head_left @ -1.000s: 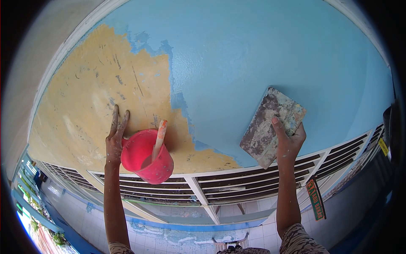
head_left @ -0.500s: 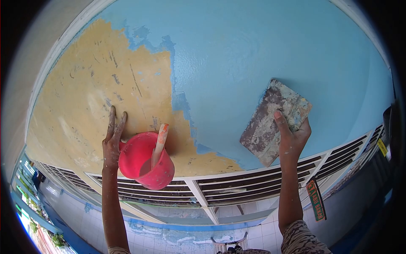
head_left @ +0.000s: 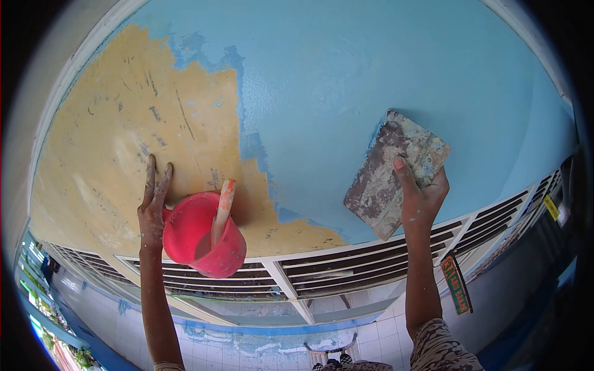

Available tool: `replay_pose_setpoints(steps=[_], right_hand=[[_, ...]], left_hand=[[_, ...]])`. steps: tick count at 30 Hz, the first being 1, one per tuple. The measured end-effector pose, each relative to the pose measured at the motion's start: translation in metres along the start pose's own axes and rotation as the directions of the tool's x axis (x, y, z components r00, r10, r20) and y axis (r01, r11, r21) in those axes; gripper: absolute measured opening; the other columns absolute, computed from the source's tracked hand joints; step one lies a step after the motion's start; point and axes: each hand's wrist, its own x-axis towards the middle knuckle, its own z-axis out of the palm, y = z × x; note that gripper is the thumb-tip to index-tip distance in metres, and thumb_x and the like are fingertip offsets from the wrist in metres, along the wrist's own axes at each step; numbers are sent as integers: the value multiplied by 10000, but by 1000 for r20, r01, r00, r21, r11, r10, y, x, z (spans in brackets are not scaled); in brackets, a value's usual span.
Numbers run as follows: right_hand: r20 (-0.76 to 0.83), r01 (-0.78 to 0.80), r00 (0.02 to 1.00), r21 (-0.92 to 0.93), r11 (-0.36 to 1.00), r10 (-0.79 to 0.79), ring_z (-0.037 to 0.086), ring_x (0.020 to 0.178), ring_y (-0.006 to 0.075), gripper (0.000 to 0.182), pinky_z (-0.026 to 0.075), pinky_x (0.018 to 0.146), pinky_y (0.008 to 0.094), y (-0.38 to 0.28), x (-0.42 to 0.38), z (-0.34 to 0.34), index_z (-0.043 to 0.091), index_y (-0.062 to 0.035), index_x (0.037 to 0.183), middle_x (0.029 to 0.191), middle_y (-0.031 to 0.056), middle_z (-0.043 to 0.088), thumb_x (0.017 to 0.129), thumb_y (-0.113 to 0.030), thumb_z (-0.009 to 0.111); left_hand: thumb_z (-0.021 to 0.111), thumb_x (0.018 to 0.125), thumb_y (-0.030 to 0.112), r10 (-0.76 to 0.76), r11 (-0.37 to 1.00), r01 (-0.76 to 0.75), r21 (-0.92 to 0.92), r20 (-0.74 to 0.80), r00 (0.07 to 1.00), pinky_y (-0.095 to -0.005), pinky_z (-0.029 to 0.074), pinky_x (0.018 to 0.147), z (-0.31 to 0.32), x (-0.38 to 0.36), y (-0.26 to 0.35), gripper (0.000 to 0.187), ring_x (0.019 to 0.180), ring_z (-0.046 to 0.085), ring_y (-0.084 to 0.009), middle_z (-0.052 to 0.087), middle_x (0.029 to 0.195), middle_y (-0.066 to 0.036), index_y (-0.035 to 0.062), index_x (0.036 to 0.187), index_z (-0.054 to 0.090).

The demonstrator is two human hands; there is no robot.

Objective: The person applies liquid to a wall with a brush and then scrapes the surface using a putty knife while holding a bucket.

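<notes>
Red dipper [head_left: 224, 256]: held by the left hand [head_left: 151, 210]
Stick [head_left: 223, 211]: leant inside the dipper
Crusted block [head_left: 382, 176]: gripped by the right hand [head_left: 423, 203]

The one camera, worn on the person's head, looked forward and down, near to a broad wall painted blue and ochre [head_left: 309, 111] that filled most of the upper view. Two bare forearms [head_left: 423, 278] entered from the lower edge, as the wearer would have seen them. White slatted windows [head_left: 281, 277] curved below, with a white-tiled floor [head_left: 388, 334] farther off; the wide lens bowed straight edges and blackened the corners.
</notes>
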Motion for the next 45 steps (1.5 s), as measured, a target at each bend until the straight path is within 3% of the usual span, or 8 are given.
replay_pose_setpoints(steps=[2,5,18,30,36,38,42,45], right_hand=[[17,-8,1000,-18,1000,9,652,930,138,395,531,834,300,2,-3,-5,595,43,1186,1043,103,688,883,-123,785],[3,-24,1000,37,999,24,651,942,141,394,529,837,302,1,-5,-4,596,40,1183,1040,101,688,882,-128,787],[-4,29,1000,14,999,-29,660,904,139,391,547,812,301,-6,11,18,598,47,1157,1021,113,691,880,-152,789],[22,42,999,46,998,-43,650,857,123,391,532,773,283,-12,16,33,594,49,1143,991,101,694,872,-145,799],[13,60,998,65,996,-61,646,856,129,396,526,781,296,-19,13,47,603,46,1127,980,100,694,870,-178,804],[54,127,990,46,991,-130,650,861,130,386,527,787,304,-25,23,62,614,44,1116,971,102,696,868,-181,807],[69,75,995,62,995,-79,646,862,134,387,524,788,304,-26,17,52,609,55,1113,969,105,696,866,-169,805],[9,74,997,65,995,-75,644,862,136,380,520,789,299,-28,17,56,608,60,1111,979,107,698,863,-153,802]], left_hand=[[807,738,62,-75,997,76,-29,19,997,-311,613,746,-2,0,2,815,1252,612,-295,341,1606,-133,256,1474,517],[807,738,58,27,999,-27,-18,-36,999,-310,609,730,-1,2,3,813,1244,620,-293,345,1606,-133,255,1472,521],[821,750,94,29,999,-29,-18,-38,999,-296,596,724,3,3,-1,787,1258,613,-281,351,1604,-141,240,1467,532],[828,744,125,-78,997,78,-18,-20,997,-314,608,768,1,1,4,767,1254,613,-294,374,1587,-154,237,1451,550],[833,728,127,-10,1000,10,5,-41,999,-322,616,749,0,0,1,771,1221,633,-311,376,1585,-155,227,1442,559],[827,734,118,-44,998,44,-36,-20,999,-332,614,787,-1,0,1,774,1290,579,-313,372,1586,-156,230,1448,551],[824,732,107,-43,998,42,-53,-20,999,-336,613,815,-1,2,0,776,1330,539,-314,368,1589,-149,231,1447,550],[823,724,88,65,997,-63,35,-79,995,-335,618,814,0,1,1,784,1323,543,-314,367,1590,-140,235,1444,551]])
